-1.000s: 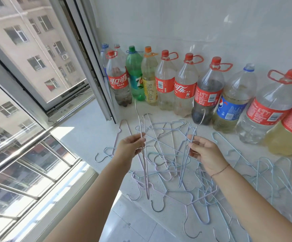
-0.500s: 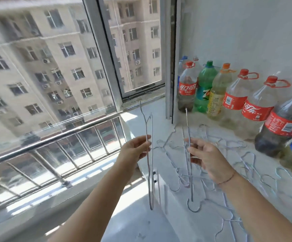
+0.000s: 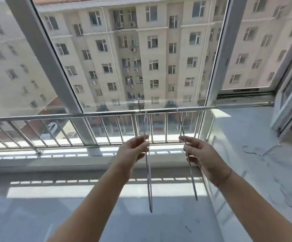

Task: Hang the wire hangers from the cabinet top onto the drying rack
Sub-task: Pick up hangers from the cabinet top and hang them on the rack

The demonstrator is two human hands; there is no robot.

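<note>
— Head view first: what did the left hand [image 3: 133,152] hold?
— Its thumb and fingertips [image 3: 139,139] pinched a thin grey wire hanger [image 3: 149,189], seen edge-on. The wire ran up from the fingers to the long shiny steel rail [image 3: 54,116] and hung well below them.
— And the right hand [image 3: 204,158]?
— Much the same: thumb and forefinger [image 3: 191,142] pressed together on a second thin grey wire hanger [image 3: 193,182], with the other fingers loosely curled behind it. It tilted, its top at the rail above the fingers and its low end below the wrist.
— Were the hooks over the rail?
— The first one's tip stood just above it. Whether either had caught it I could not tell.
— Anything else?
— Right of the right fingers lay the white marbled cabinet top [image 3: 246,130], with faint wire shapes [image 3: 250,152] on it, too blurred to count. The two held hangers hung apart, not touching
</note>
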